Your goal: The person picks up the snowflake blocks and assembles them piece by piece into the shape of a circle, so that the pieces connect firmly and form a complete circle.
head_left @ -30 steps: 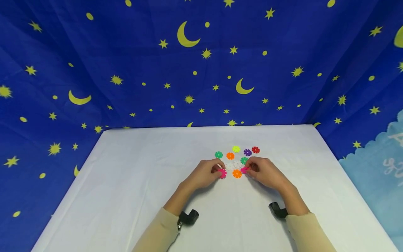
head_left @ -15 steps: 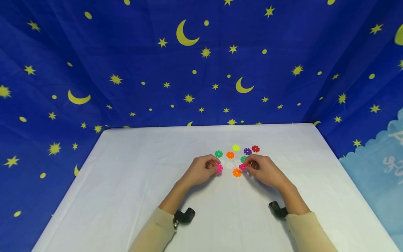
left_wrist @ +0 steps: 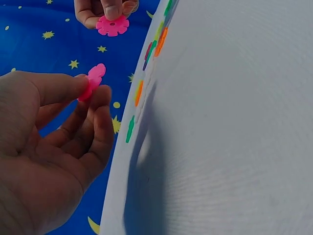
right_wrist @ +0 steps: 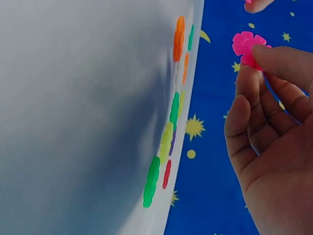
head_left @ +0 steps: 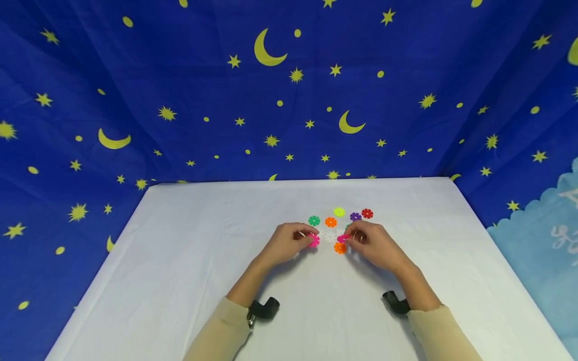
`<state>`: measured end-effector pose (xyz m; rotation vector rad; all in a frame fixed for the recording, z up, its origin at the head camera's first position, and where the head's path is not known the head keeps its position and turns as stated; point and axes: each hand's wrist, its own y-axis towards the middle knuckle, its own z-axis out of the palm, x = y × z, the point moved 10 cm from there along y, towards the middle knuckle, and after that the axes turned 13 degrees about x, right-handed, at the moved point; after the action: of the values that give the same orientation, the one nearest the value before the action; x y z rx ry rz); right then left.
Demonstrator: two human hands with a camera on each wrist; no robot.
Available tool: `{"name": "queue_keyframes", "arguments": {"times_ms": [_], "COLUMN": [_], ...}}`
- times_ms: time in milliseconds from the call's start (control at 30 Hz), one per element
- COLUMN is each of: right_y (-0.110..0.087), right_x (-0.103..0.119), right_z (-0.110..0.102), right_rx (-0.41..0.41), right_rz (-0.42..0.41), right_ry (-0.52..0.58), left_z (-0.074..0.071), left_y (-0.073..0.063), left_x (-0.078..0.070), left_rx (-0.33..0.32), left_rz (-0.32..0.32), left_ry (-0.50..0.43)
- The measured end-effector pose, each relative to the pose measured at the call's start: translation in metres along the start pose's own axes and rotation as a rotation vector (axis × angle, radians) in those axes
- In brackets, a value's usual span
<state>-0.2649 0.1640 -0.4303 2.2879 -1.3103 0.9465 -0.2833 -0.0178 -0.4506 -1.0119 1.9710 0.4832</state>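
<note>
In the head view my left hand [head_left: 286, 244] pinches a pink notched snowflake disc [head_left: 314, 241] between thumb and fingers. My right hand [head_left: 374, 246] pinches a second pink disc [head_left: 340, 238], tilted nearly edge-on there. A short gap separates the two discs. Both are raised above the table, as the left wrist view shows: the left hand's disc [left_wrist: 94, 81] is turned partly sideways, and the right hand's disc [left_wrist: 112, 27] faces the camera. In the right wrist view the right hand's disc [right_wrist: 247, 45] shows its petal-like notches, gripped at its lower edge.
Between and behind the hands lie white discs [head_left: 327, 237], an orange disc [head_left: 340, 248], another orange disc [head_left: 330, 222], and green [head_left: 314, 220], yellow [head_left: 339, 212], purple [head_left: 355, 216] and red [head_left: 367, 213] ones. A white cloth covers the table [head_left: 180, 260]; a blue starry curtain [head_left: 217, 90] hangs behind.
My left hand has drawn slightly back and left with its pink disc. The right hand has brought its disc leftward, now overlapping the area above the near orange disc.
</note>
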Motion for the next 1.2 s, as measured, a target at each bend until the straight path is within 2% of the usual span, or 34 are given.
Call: {"name": "queue_keyframes", "arguments": {"times_ms": [133,367,700,900,1200], "right_y": [0.001,0.001,0.005,0.003,0.005], "right_x": [0.006,0.018,0.027,0.031,0.034], "right_z": [0.004,0.011,0.018,0.019,0.023], "right_rx": [0.000,0.003,0.017,0.002,-0.010], "right_rz": [-0.021,-0.060,-0.091,-0.109,-0.114], "right_ry": [-0.007,-0.012,-0.009,-0.016,-0.045], "left_z": [0.001,0.004,0.004,0.007,0.004], "left_y": [0.000,-0.001,-0.002,0.000,-0.003], "left_x": [-0.001,0.003,-0.001,-0.004,-0.007], "left_rx": [0.007,0.002,-0.006,0.005,-0.013], "left_rz": [-0.005,-0.035,-0.013,-0.003,0.012], "left_ry": [-0.013,-0.095,-0.130,-0.146,-0.161]}}
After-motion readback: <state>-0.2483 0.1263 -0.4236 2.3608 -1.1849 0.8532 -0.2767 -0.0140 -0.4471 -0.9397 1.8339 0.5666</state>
